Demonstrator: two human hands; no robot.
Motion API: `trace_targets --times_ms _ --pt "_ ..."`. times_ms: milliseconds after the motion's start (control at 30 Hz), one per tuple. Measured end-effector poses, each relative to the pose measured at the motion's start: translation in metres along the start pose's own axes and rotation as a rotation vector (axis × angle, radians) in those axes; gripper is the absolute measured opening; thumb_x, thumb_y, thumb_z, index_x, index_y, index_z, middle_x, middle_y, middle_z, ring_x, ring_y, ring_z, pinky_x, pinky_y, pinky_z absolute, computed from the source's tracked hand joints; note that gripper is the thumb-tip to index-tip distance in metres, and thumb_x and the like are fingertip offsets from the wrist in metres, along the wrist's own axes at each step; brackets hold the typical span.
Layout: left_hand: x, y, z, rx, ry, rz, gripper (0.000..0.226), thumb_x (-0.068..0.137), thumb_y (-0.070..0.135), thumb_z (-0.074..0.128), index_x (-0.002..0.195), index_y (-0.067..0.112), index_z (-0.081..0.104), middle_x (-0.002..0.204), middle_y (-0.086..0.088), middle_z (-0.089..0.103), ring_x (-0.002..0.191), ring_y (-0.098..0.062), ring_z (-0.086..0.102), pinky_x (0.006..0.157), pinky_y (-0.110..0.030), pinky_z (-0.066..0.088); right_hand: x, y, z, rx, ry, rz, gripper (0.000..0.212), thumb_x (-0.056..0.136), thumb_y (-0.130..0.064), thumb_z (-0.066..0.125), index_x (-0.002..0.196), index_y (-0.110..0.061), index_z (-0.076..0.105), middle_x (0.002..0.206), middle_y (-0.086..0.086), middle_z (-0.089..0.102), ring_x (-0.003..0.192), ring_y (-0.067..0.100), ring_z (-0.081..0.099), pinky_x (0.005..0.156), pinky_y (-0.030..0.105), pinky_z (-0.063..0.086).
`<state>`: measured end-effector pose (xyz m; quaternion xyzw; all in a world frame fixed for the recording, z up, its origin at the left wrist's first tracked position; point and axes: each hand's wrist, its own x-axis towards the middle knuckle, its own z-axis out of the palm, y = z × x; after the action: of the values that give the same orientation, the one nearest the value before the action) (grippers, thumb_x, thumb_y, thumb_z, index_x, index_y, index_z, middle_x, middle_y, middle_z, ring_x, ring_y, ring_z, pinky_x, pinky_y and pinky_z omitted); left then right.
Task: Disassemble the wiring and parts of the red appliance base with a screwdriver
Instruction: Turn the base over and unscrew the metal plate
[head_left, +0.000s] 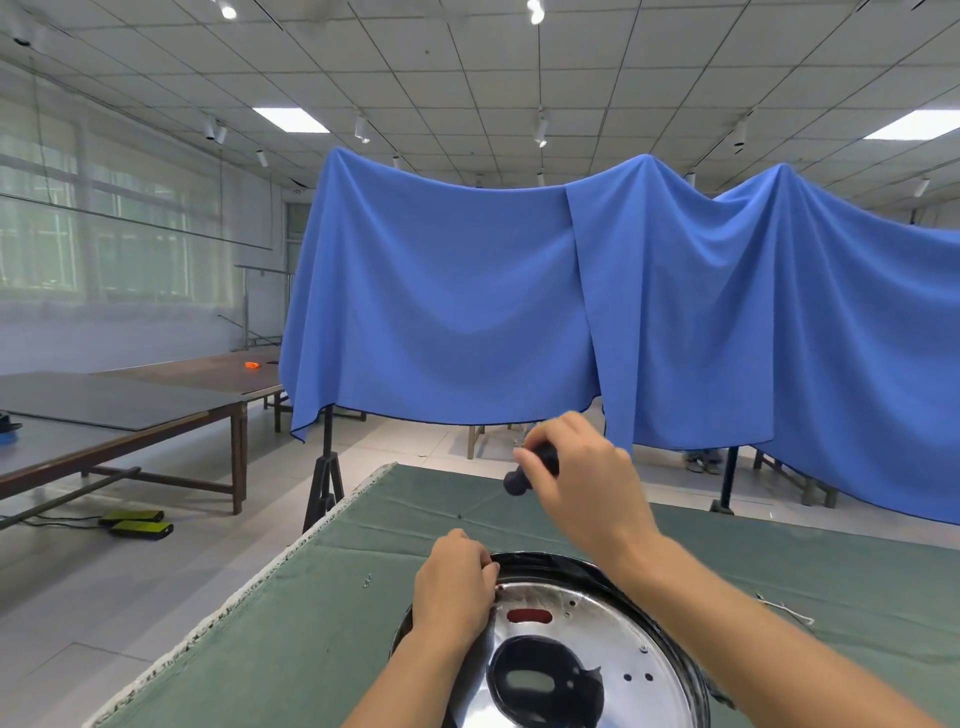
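So the appliance base (571, 639) is being kept at the near edge of the green cloth-covered table (322, 597), bottom side up by the look of it, with the shiny metal plate (587, 623) facing the camera and a bit of red showing through a slot (529, 616). It's probably being steadied that way so the screws on the plate can be reached from above. The left hand (454, 587) is being held on the far-left rim, fingers curled in tight at the edge; whether something small is being pinched there or the rim is just being gripped can't be told. The right hand (582, 478) is being held up above and beyond the base, well clear of it, fingers wrapped around the dark screwdriver handle (532, 470). The shaft and tip are being hidden by the hand, so where they point can't be told. A couple of loose screws (368, 581) are being left on the cloth to the left, and a thin wire (784, 608) is lying off to the right.
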<state>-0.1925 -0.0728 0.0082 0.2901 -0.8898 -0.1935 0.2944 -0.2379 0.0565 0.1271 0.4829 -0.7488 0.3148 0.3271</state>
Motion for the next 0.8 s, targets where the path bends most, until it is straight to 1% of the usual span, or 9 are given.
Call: trace_targets --times_ms 67,133,267,400,467,567,633,700,800 --pt "0.0 0.001 -0.001 -0.028 0.014 -0.01 0.025 0.094 0.03 0.049 0.092 0.016 0.069 0.102 0.002 0.055 0.099 -0.018 0.053 0.082 -0.032 0.044 -0.014 0.001 0.01 0.02 -0.02 -0.018 0.02 0.094 -0.031 0.061 0.1 -0.013 0.066 0.101 -0.001 0.061 0.08 0.019 0.062 0.068 0.027 0.048" --pt "0.001 0.001 -0.001 -0.064 0.042 -0.014 0.024 0.095 0.028 0.049 0.093 0.013 0.068 0.101 -0.001 0.057 0.099 -0.019 0.052 0.083 -0.032 0.043 -0.026 0.003 0.019 0.063 -0.033 -0.013 0.019 0.092 -0.029 0.064 0.099 -0.011 0.067 0.099 -0.001 0.062 0.077 0.018 0.062 0.068 0.029 0.053" --pt "0.003 0.001 -0.002 -0.187 0.11 -0.067 0.019 0.096 0.021 0.048 0.089 0.009 0.061 0.094 -0.005 0.062 0.092 -0.023 0.055 0.08 -0.035 0.043 -0.048 0.008 0.035 0.139 -0.053 0.057 0.014 0.089 -0.028 0.068 0.096 -0.016 0.066 0.097 -0.007 0.06 0.074 0.013 0.061 0.067 0.022 0.049" --pt "0.004 0.003 -0.002 -0.282 0.158 -0.12 0.02 0.095 0.019 0.048 0.08 0.01 0.058 0.082 -0.004 0.064 0.08 -0.024 0.057 0.07 -0.034 0.041 -0.069 0.017 0.049 0.163 -0.141 0.127 0.017 0.09 -0.034 0.064 0.103 -0.023 0.063 0.103 -0.013 0.056 0.084 0.01 0.06 0.073 0.019 0.046" --pt "0.004 0.005 -0.001 -0.347 0.178 -0.153 0.023 0.095 0.018 0.048 0.077 0.008 0.06 0.075 -0.002 0.063 0.075 -0.024 0.057 0.068 -0.035 0.042 -0.077 0.022 0.055 0.178 -0.187 0.171 0.017 0.091 -0.036 0.062 0.105 -0.027 0.06 0.104 -0.016 0.054 0.09 0.009 0.06 0.077 0.02 0.045" --pt "0.006 0.006 -0.003 -0.429 0.192 -0.189 0.024 0.092 0.016 0.053 0.071 0.01 0.064 0.07 0.0 0.064 0.073 -0.021 0.059 0.067 -0.032 0.044 -0.082 0.025 0.061 0.182 -0.292 0.229 0.016 0.09 -0.034 0.06 0.104 -0.028 0.058 0.105 -0.013 0.054 0.096 0.012 0.059 0.082 0.025 0.045" --pt "0.007 0.006 -0.006 -0.535 0.2 -0.219 0.025 0.088 0.011 0.058 0.064 0.013 0.067 0.066 -0.001 0.067 0.07 -0.022 0.062 0.068 -0.032 0.048 -0.084 0.023 0.064 0.159 -0.367 0.262 0.016 0.088 -0.033 0.058 0.104 -0.029 0.054 0.105 -0.012 0.052 0.095 0.015 0.057 0.078 0.027 0.044" --pt "0.006 0.007 -0.014 -0.676 0.212 -0.269 0.027 0.085 0.006 0.061 0.061 0.016 0.067 0.063 -0.003 0.068 0.069 -0.025 0.066 0.071 -0.035 0.054 -0.086 0.022 0.068 0.132 -0.447 0.273 0.021 0.087 -0.031 0.056 0.107 -0.03 0.05 0.108 -0.011 0.051 0.097 0.017 0.056 0.074 0.028 0.04" --pt "0.002 0.011 -0.029 -0.805 0.249 -0.286 0.021 0.083 0.003 0.063 0.068 0.016 0.069 0.067 -0.006 0.07 0.067 -0.024 0.066 0.073 -0.038 0.055 -0.089 0.022 0.071 0.12 -0.504 0.266 0.028 0.087 -0.028 0.055 0.113 -0.029 0.046 0.111 -0.008 0.052 0.1 0.02 0.056 0.077 0.029 0.043"
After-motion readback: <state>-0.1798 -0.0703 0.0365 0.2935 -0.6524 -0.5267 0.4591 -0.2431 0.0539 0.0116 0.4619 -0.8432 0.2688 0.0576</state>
